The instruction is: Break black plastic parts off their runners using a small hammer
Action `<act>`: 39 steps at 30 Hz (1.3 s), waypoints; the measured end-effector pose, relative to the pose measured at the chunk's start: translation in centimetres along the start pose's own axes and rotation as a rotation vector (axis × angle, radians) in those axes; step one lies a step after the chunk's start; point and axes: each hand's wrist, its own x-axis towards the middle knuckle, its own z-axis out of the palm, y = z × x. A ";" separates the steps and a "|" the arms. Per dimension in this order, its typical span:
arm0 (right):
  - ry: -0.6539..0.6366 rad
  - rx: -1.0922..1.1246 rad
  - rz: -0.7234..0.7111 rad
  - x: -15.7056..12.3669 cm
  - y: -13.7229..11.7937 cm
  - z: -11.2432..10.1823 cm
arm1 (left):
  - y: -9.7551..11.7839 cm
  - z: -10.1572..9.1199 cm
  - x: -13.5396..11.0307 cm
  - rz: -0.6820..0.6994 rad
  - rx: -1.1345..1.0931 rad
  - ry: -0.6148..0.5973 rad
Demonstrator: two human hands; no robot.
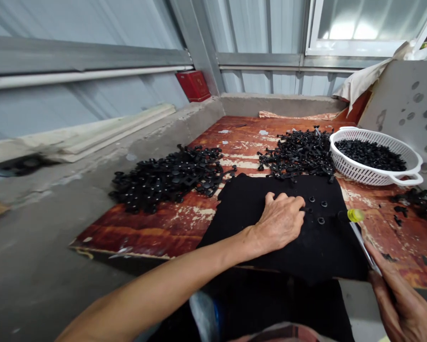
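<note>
My left hand (280, 221) rests on a black cloth (241, 223) with its fingers curled down. Its fingertips are hidden from the camera, so what they pinch, if anything, does not show. Just right of these fingers lie several small black round pieces (321, 221) on the cloth. At the lower right, my right hand (400, 304) is closed around the metal handle of a small hammer (356, 215) with a yellow striking face. The hammer head hovers over or close to the cloth's right side; the exact gap cannot be judged.
Black plastic pieces form one heap (170, 178) at left and another (298, 152) behind the cloth. A white basket (370, 175) at right holds more small black parts. Further black scraps (418, 202) lie at the right edge of the worn red-brown tabletop (142, 232). Walls border the back.
</note>
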 end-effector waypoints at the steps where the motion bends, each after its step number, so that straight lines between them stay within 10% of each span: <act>1: 0.008 0.019 0.021 -0.1 -0.1 0.1 | 0.4 0.1 -0.1 0.016 -0.005 0.020; 39: 0.054 0.098 0.045 0.5 -1.5 -0.3 | 2.7 1.9 1.4 -0.007 -0.110 0.080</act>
